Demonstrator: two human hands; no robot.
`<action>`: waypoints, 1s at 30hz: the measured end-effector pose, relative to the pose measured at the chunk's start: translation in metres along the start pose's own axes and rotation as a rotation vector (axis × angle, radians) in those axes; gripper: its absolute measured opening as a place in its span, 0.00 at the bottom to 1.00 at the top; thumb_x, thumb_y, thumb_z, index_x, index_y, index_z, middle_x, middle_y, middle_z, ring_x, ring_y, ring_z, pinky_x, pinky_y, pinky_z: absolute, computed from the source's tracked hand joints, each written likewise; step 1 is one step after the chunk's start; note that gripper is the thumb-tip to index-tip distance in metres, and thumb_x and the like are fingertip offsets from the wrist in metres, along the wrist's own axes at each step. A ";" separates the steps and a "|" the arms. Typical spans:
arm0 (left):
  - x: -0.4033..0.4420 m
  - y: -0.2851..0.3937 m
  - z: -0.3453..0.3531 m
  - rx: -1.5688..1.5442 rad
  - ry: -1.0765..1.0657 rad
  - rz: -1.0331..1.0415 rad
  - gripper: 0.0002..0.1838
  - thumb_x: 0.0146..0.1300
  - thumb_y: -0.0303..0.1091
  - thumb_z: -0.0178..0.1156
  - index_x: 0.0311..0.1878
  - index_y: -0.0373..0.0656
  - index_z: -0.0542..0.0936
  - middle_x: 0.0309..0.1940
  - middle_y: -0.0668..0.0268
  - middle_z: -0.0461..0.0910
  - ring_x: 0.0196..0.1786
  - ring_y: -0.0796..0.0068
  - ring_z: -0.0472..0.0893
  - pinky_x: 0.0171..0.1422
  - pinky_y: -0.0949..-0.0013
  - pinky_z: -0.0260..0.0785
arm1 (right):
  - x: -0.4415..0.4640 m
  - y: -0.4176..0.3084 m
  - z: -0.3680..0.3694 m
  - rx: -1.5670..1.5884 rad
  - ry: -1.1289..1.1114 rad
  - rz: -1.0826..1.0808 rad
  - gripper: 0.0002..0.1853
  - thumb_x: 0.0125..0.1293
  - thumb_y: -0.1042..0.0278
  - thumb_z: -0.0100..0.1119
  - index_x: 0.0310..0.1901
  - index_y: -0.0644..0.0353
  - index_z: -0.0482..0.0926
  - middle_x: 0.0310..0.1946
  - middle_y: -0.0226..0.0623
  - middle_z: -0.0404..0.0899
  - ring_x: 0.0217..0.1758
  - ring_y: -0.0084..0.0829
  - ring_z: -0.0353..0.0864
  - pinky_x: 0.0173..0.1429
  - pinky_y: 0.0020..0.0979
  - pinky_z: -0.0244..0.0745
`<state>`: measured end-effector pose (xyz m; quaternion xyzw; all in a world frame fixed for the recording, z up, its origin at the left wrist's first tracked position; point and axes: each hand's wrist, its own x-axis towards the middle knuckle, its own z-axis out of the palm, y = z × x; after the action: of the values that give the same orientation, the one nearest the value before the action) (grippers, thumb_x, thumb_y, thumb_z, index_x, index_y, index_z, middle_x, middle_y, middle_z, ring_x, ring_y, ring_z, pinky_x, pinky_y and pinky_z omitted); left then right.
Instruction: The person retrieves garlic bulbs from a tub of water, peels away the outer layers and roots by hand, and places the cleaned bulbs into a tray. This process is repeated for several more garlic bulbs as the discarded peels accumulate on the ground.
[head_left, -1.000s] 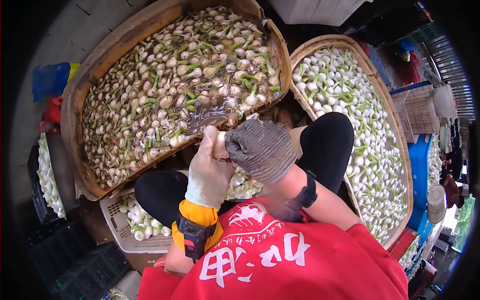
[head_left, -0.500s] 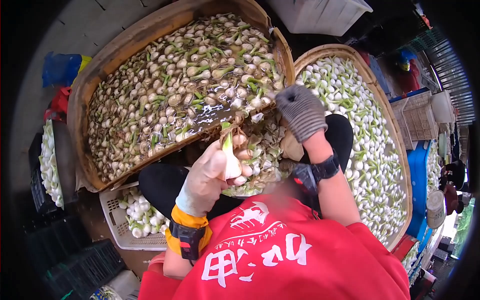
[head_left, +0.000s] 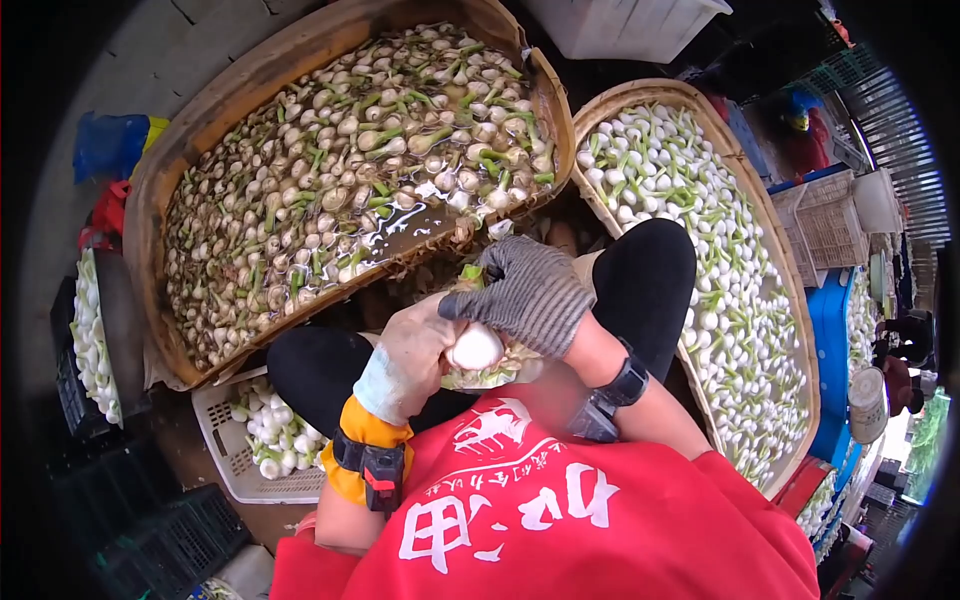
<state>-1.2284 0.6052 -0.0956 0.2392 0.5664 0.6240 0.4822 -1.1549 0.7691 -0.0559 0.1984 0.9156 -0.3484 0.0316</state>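
Observation:
A white garlic bulb with a bit of green stem showing above is held in front of my lap. My left hand, in a pale glove, grips it from the left with closed fingers. My right hand, in a grey striped glove, reaches across the top, its fingers curled on the bulb and stem. The fingertips overlap there, so the exact contact is partly hidden. Pale peelings show below the hands, between my knees.
A large wooden tub of unpeeled bulbs in water stands ahead to the left. On the right is a long basket of clean white bulbs. A white crate with bulbs sits by my left knee; blue containers stand far right.
My right hand has come down from the tub's edge onto the bulb in my left hand. The bulb has turned, its round white end now facing me. The view has shifted slightly.

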 end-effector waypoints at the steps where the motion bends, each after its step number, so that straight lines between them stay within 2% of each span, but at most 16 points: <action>1: 0.002 -0.008 -0.003 -0.002 0.002 -0.001 0.20 0.72 0.29 0.41 0.61 0.30 0.71 0.42 0.57 0.82 0.37 0.72 0.84 0.42 0.75 0.78 | 0.001 0.008 0.010 0.058 0.042 -0.034 0.25 0.51 0.44 0.72 0.32 0.63 0.80 0.29 0.45 0.79 0.32 0.43 0.79 0.39 0.40 0.73; 4: 0.004 -0.029 -0.015 -0.069 0.173 -0.264 0.18 0.70 0.19 0.44 0.59 0.33 0.76 0.48 0.61 0.83 0.48 0.73 0.83 0.52 0.73 0.76 | -0.002 0.018 0.029 0.083 0.069 -0.085 0.23 0.53 0.47 0.70 0.32 0.63 0.80 0.29 0.45 0.79 0.33 0.44 0.79 0.40 0.39 0.74; 5: 0.006 -0.041 -0.017 -0.070 0.175 -0.269 0.18 0.70 0.19 0.44 0.59 0.33 0.76 0.48 0.61 0.83 0.48 0.73 0.83 0.52 0.73 0.76 | -0.004 0.018 0.030 0.161 0.019 -0.038 0.18 0.53 0.54 0.70 0.34 0.62 0.80 0.30 0.43 0.80 0.35 0.41 0.81 0.43 0.37 0.75; 8: 0.016 -0.060 -0.023 -0.232 0.445 -0.148 0.15 0.69 0.23 0.48 0.56 0.33 0.75 0.41 0.66 0.82 0.34 0.82 0.78 0.36 0.79 0.72 | -0.010 0.027 0.035 0.432 0.004 -0.114 0.13 0.54 0.61 0.70 0.35 0.61 0.80 0.31 0.40 0.80 0.38 0.36 0.82 0.46 0.34 0.75; 10: 0.011 -0.034 -0.037 -0.348 0.333 -0.109 0.13 0.73 0.29 0.48 0.57 0.35 0.73 0.43 0.62 0.84 0.29 0.81 0.78 0.29 0.79 0.71 | -0.016 0.023 0.016 0.437 -0.008 -0.098 0.11 0.54 0.67 0.68 0.35 0.60 0.78 0.33 0.37 0.80 0.38 0.32 0.81 0.47 0.32 0.75; 12: 0.010 -0.023 -0.038 -0.270 0.400 -0.064 0.14 0.72 0.27 0.48 0.58 0.35 0.73 0.44 0.59 0.84 0.29 0.80 0.79 0.27 0.78 0.71 | -0.020 0.031 0.004 0.581 0.237 -0.116 0.09 0.53 0.70 0.65 0.34 0.61 0.76 0.33 0.40 0.80 0.39 0.37 0.82 0.46 0.35 0.76; 14: 0.008 -0.012 -0.036 -0.293 0.389 -0.126 0.14 0.72 0.28 0.49 0.58 0.34 0.73 0.43 0.60 0.84 0.32 0.78 0.80 0.31 0.76 0.74 | -0.017 0.047 -0.017 0.367 0.421 -0.025 0.09 0.53 0.73 0.66 0.35 0.62 0.76 0.34 0.37 0.79 0.40 0.32 0.81 0.49 0.31 0.75; 16: 0.008 -0.028 -0.049 -0.101 0.188 -0.266 0.16 0.74 0.33 0.52 0.58 0.33 0.74 0.43 0.61 0.83 0.36 0.75 0.82 0.37 0.73 0.76 | -0.007 0.072 -0.032 0.430 0.606 -0.021 0.07 0.58 0.74 0.66 0.35 0.62 0.77 0.35 0.37 0.80 0.40 0.31 0.81 0.50 0.30 0.75; 18: 0.004 -0.046 -0.049 0.300 -0.099 -0.263 0.17 0.66 0.33 0.63 0.55 0.35 0.77 0.40 0.61 0.83 0.39 0.76 0.82 0.45 0.73 0.75 | 0.001 0.105 -0.051 0.191 0.829 0.032 0.08 0.58 0.74 0.67 0.38 0.62 0.78 0.36 0.38 0.81 0.41 0.32 0.81 0.50 0.31 0.74; 20: 0.006 -0.053 -0.056 1.091 -0.211 0.213 0.19 0.64 0.34 0.65 0.56 0.40 0.78 0.38 0.65 0.82 0.40 0.79 0.81 0.46 0.73 0.73 | 0.014 0.141 -0.072 0.002 1.092 0.092 0.09 0.55 0.74 0.70 0.36 0.62 0.81 0.35 0.39 0.81 0.41 0.34 0.80 0.49 0.33 0.74; 22: 0.019 -0.054 -0.060 1.033 -0.174 0.215 0.17 0.66 0.36 0.64 0.57 0.43 0.79 0.38 0.68 0.81 0.40 0.80 0.79 0.47 0.73 0.73 | 0.017 0.152 -0.086 -0.172 1.127 0.100 0.06 0.53 0.75 0.70 0.33 0.61 0.84 0.33 0.36 0.81 0.38 0.34 0.80 0.46 0.33 0.75; 24: 0.043 -0.015 -0.050 0.481 0.022 -0.292 0.16 0.68 0.38 0.59 0.56 0.43 0.79 0.34 0.66 0.80 0.36 0.77 0.78 0.44 0.74 0.72 | 0.023 0.147 -0.077 0.073 0.945 0.195 0.06 0.54 0.73 0.69 0.35 0.60 0.84 0.33 0.37 0.82 0.37 0.35 0.81 0.47 0.34 0.75; 25: 0.055 -0.012 -0.059 0.560 0.073 -0.241 0.16 0.69 0.36 0.55 0.56 0.41 0.79 0.32 0.69 0.80 0.35 0.80 0.77 0.42 0.75 0.71 | 0.026 0.150 -0.066 0.070 0.738 0.180 0.06 0.56 0.70 0.67 0.36 0.59 0.85 0.33 0.38 0.82 0.38 0.35 0.82 0.46 0.33 0.76; 27: 0.092 -0.008 -0.068 0.276 0.251 -0.283 0.17 0.73 0.38 0.51 0.59 0.42 0.77 0.42 0.68 0.81 0.33 0.82 0.77 0.38 0.77 0.72 | 0.029 0.132 -0.032 0.380 0.292 0.131 0.09 0.55 0.66 0.67 0.37 0.58 0.85 0.36 0.39 0.84 0.42 0.37 0.82 0.49 0.34 0.76; 28: 0.112 -0.014 -0.081 0.158 0.257 -0.262 0.18 0.74 0.39 0.49 0.60 0.42 0.76 0.46 0.65 0.81 0.33 0.81 0.79 0.37 0.76 0.73 | 0.031 0.129 -0.010 -0.026 0.111 -0.079 0.13 0.59 0.58 0.66 0.40 0.56 0.85 0.40 0.40 0.84 0.46 0.39 0.82 0.52 0.38 0.75; 30: 0.161 -0.027 -0.101 0.520 0.190 -0.301 0.14 0.70 0.34 0.52 0.55 0.46 0.80 0.44 0.65 0.84 0.36 0.75 0.82 0.44 0.72 0.75 | 0.023 0.098 0.017 0.097 -0.260 0.051 0.19 0.62 0.48 0.63 0.44 0.54 0.85 0.41 0.43 0.83 0.50 0.41 0.81 0.54 0.41 0.74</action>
<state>-1.3728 0.6948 -0.1855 0.2089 0.7786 0.3993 0.4367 -1.1397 0.8320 -0.1345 0.1759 0.8807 -0.4138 0.1491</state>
